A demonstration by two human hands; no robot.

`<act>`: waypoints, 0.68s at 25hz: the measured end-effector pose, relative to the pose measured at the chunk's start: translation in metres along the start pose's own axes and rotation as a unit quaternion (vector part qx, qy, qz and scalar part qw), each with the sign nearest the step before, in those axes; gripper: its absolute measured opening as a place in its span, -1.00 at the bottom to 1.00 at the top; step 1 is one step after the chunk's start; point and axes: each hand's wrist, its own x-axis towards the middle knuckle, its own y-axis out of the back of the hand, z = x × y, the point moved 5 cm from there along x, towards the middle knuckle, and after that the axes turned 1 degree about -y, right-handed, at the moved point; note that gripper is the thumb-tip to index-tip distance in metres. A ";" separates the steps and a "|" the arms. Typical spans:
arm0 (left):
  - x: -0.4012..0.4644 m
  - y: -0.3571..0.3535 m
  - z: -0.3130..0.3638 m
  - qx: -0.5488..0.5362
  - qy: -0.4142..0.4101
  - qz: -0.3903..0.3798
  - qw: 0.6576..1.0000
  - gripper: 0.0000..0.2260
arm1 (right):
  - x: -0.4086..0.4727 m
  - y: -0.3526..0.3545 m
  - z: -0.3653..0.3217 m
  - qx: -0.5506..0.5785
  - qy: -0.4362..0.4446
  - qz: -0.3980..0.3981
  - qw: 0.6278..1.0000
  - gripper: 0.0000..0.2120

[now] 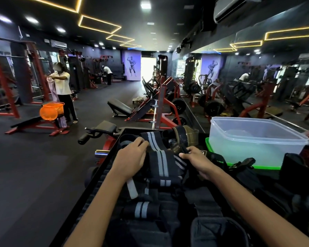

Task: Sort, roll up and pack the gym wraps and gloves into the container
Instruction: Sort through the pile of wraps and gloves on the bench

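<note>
A heap of black gym wraps with grey stripes (161, 166) lies on a black bench surface in front of me. My left hand (130, 157) grips the left edge of the top wrap. My right hand (196, 162) pinches a black strap at the wrap's right side. Beyond the hands lie dark gloves with an olive checked part (183, 137). A clear plastic container (253, 139) stands at the right on a green lid (208, 145). Another striped wrap (141, 209) lies nearer to me.
Black bags or pads (218, 230) lie at the lower right. Red weight machines and benches (161, 107) fill the room ahead, with a mirror wall on the right. A person (62, 90) stands at the left beside an orange basket (51, 110).
</note>
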 end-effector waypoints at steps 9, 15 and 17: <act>-0.017 -0.021 -0.027 -0.064 0.263 -0.166 0.948 -0.22 | -0.006 -0.054 0.006 0.069 -0.032 -0.157 0.985 -0.50; -0.010 -0.022 -0.008 -0.117 0.260 -0.211 0.935 -0.10 | -0.008 -0.062 -0.002 0.072 -0.027 -0.218 0.973 -0.53; -0.010 -0.025 -0.004 -0.122 0.263 -0.212 0.933 -0.07 | -0.011 -0.063 -0.001 0.083 -0.054 -0.235 0.967 -0.68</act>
